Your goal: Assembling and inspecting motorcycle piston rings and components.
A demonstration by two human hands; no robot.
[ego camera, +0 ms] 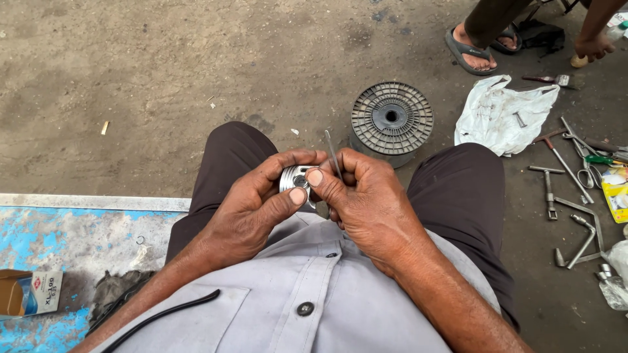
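1. The person wears a light grey shirt (307, 287) with dark round buttons (305, 308) and a chest pocket.
2. The trousers (458, 196) are dark brown.
3. Both forearms are bare, with no sleeves showing.

Our hands (307, 196) sit tight together over the lap, knees either side, so no room betw. them. Straight ahead a round spool (391, 121) blocks the ground just past the knees. Left of it the floor (131, 78) is open; we could reach there freely. Right side is crowded w/ tools (569, 189) and a white bag (500, 114); another person's foot (472, 51) stands beyond. Near left, a small box (29, 294) sits on the blue table (78, 235).
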